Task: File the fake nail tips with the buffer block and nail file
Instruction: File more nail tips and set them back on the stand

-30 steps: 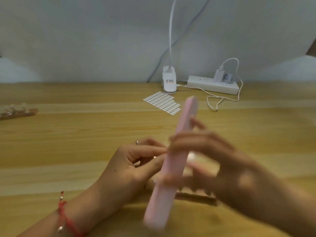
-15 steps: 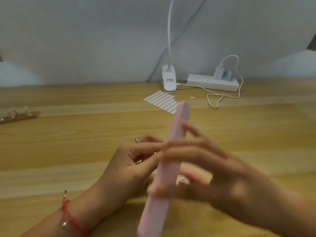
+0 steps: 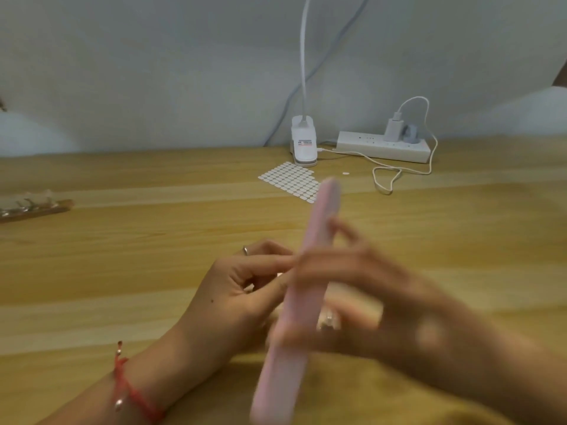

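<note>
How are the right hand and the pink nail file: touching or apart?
Touching. The head view shows the right hand gripping the pink nail file, fingers across it.

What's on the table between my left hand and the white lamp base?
In the head view, a sheet of small white oval stickers lies in front of the lamp base; between it and the left hand is bare tabletop.

**Jewellery worn on the hands and wrist**

A red cord bracelet [image 3: 129,391] with 2 small metallic beads is worn on the left wrist. A thin silver ring [image 3: 245,250] is seen on 1 finger of the left hand [image 3: 233,296]. The right hand [image 3: 383,302] is blurred.
</note>
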`<state>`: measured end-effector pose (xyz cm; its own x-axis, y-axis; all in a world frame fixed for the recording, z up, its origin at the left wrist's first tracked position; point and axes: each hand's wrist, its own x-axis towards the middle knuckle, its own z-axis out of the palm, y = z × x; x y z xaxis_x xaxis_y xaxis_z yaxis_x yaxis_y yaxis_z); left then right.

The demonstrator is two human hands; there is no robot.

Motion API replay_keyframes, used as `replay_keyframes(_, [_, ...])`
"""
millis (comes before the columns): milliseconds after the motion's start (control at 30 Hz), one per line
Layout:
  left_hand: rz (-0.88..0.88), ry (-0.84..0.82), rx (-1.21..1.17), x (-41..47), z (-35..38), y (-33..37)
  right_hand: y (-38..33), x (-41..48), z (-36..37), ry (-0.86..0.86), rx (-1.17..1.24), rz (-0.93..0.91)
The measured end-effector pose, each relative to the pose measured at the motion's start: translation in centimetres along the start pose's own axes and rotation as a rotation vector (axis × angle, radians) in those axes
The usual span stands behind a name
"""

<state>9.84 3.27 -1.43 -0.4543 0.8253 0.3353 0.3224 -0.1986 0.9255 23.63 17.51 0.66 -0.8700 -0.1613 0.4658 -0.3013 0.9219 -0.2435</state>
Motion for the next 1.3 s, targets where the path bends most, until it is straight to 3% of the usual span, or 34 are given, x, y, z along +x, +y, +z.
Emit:
replay_keyframes(67, [0.02,0.012,0.026,0.0,0.0,0.0,2.2,-0.5,-1.8,0.22,-0.216,0.066])
replay_keyframes(167, [-0.002,0.03,0.024,0.1,-0.1,0.2,3.7,-0.6,-2.7,0.41,-0.188,0.227])
replay_keyframes(333, [-0.059,0.121,-0.004,0.4,-0.5,-0.4,-0.5,-0.6,0.8,0.115,-0.076,-0.037])
replay_keyframes(467, [0.016,0.072,0.036,0.1,-0.2,-0.2,-1.6,-0.4,0.7,0.083,-0.061,-0.179])
replay_keyframes(667, [0.023,0.073,0.042,0.1,-0.1,0.1,3.0,-0.1,-2.5,0.393,-0.138,0.275])
replay_keyframes(867, [-0.044,0.137,-0.079,0.4,-0.6,0.0,-2.7,-1.1,2.2,0.129,0.097,-0.079])
replay_keyframes(1000, [-0.05,0.131,-0.085,0.3,-0.5,0.0,-1.8,-1.2,0.6,0.107,-0.15,-0.247])
replay_keyframes(1300, [-0.131,0.159,-0.085,0.3,-0.8,-0.1,2.9,-1.6,-0.7,0.239,-0.221,-0.044])
